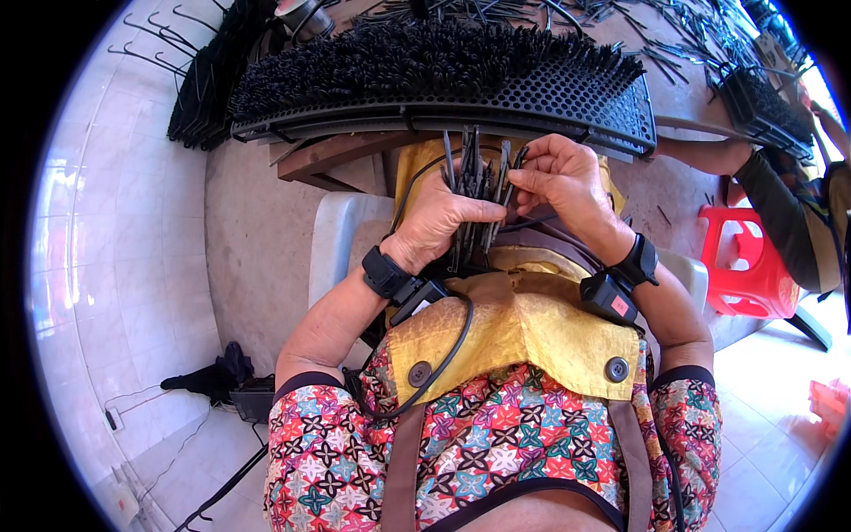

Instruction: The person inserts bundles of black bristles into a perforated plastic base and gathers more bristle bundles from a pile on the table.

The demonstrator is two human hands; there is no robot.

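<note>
A bundle of thin black strips stands roughly upright in my left hand, whose fingers wrap round it with the thumb across the front. My right hand is closed at the bundle's right side, its thumb and fingers pinching strips there. Just beyond both hands lies a long black perforated rack. Many short black pieces stand packed in its holes, while holes at its right end and front show bare.
More loose black strips lie scattered on the table behind the rack. At right, a co-worker's arm reaches near another filled black rack, above a red stool. Metal hooks stick out at the upper left. Cables hang by my wrists.
</note>
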